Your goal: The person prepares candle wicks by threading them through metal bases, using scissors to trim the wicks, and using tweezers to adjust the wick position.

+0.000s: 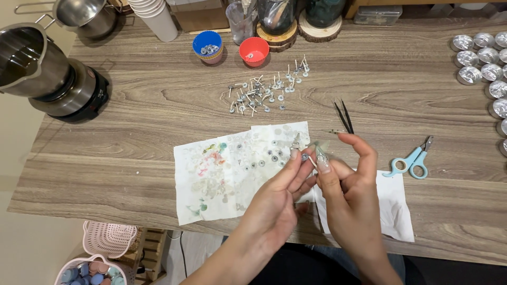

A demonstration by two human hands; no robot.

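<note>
My left hand [280, 195] pinches a small round metal wick tab [304, 157] between thumb and fingertips. My right hand [346, 184] meets it from the right and pinches a short pale wick [312, 161] that reaches the tab. Both hands hover over a stained paper towel [222, 174] that carries several loose metal tabs [269, 155]. Farther back lies a scatter of finished wicks standing on tabs [264, 92].
Black tweezers [343, 117] and light blue snips [414, 161] lie to the right. A blue cup [207, 45] and a red cup [254, 50] stand at the back. A metal pitcher on a hotplate [47, 74] is far left; foil cups [483, 58] line the right edge.
</note>
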